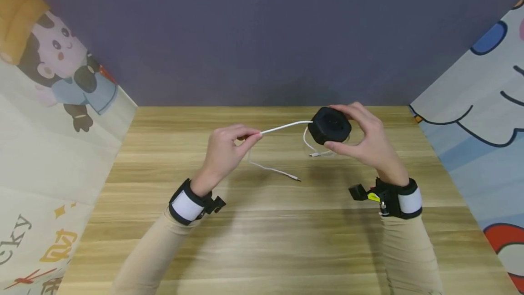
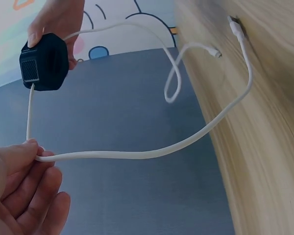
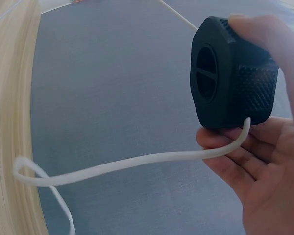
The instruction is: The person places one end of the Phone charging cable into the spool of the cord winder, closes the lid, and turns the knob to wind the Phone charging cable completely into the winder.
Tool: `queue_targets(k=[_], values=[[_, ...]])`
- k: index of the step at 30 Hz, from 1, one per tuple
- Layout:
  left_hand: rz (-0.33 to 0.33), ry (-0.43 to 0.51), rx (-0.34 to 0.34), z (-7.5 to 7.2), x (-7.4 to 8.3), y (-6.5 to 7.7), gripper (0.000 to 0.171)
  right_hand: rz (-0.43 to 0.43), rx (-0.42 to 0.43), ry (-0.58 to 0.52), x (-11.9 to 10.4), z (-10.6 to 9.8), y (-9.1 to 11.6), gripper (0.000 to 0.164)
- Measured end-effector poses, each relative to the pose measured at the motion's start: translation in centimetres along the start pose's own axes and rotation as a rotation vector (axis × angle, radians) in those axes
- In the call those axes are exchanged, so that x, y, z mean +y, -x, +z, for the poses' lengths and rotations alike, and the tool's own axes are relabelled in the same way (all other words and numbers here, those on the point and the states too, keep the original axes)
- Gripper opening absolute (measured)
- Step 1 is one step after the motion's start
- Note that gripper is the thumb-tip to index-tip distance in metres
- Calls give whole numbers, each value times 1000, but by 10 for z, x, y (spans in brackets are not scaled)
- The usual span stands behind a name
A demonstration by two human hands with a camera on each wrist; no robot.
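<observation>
My right hand (image 1: 370,138) grips a black hexagonal cable winder (image 1: 330,126), thumb on one edge and fingers on the opposite one. In the right wrist view its face has a round recess crossed by a bar, and its sides (image 3: 257,88) are textured. White cable (image 1: 286,125) comes out of two sides of the winder. My left hand (image 1: 227,151) pinches one length between thumb and forefinger, drawn nearly straight. Below that pinch the cable hangs to a plug (image 1: 294,177). From the other side a loose loop (image 3: 137,160) leads to a second plug (image 1: 314,155). Any cable inside is hidden.
Both hands are above a wood-grain table (image 1: 262,240). A plain dark blue-grey panel (image 1: 262,35) stands behind it. Cartoon-printed panels rise at the left (image 1: 49,149) and right (image 1: 471,104). Each wrist wears a black strap with a small camera.
</observation>
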State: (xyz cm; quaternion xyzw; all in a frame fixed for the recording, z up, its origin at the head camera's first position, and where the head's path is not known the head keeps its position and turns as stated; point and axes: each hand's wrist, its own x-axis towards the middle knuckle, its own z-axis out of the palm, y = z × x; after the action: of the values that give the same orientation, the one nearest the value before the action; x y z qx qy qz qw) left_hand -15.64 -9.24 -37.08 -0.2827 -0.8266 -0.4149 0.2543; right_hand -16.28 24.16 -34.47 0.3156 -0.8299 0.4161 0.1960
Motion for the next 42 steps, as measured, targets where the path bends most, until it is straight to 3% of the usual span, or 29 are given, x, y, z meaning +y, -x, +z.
queue_targets(k=[42], values=[[-57,42,23,0,-11,18,9,13,-24,38,-1,-4,2,86]])
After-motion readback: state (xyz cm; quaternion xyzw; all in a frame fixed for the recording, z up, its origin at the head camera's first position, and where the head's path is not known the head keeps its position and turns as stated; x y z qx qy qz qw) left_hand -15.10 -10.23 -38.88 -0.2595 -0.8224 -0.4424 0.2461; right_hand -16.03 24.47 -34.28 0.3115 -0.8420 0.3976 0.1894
